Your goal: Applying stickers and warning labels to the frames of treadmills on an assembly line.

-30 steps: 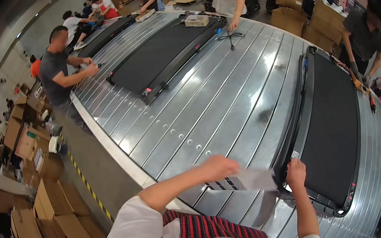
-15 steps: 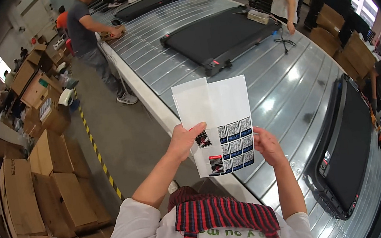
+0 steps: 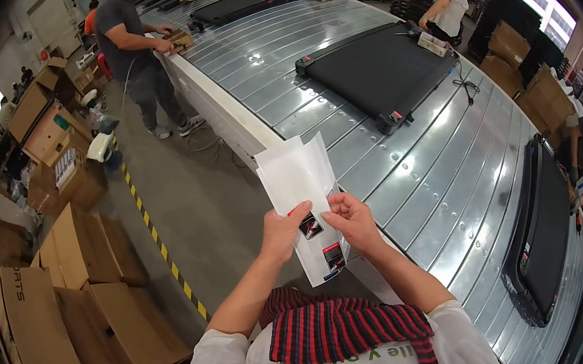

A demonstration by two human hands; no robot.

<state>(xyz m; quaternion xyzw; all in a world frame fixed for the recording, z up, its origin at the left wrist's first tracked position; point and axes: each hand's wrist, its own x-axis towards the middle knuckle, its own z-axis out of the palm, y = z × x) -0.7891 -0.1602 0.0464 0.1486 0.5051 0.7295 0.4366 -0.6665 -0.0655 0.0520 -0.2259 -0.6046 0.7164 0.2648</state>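
Observation:
White sticker sheets (image 3: 296,181) are held upright in front of my body, between both hands. Small black and red labels sit on their lower part. My left hand (image 3: 284,232) grips the left edge, thumb lying across the front. On the opposite edge my right hand (image 3: 352,222) is closed, its thumb on the front and its fingers behind. The sheets look narrow, with a folded or overlapping right side; the printed squares there are mostly hidden. Just beyond my hands begins the metal-topped table (image 3: 437,186).
A black treadmill-like deck (image 3: 383,72) lies across the table, and another black deck (image 3: 548,223) is at the right. Cardboard boxes (image 3: 95,301) are stacked at the left beside a striped floor line (image 3: 161,249). A person in grey (image 3: 134,56) works at the table's left edge.
My right hand has moved left and taken hold of the sheets' right side, which now looks folded over the printed squares. The view has shifted, and the person at right has turned toward the table.

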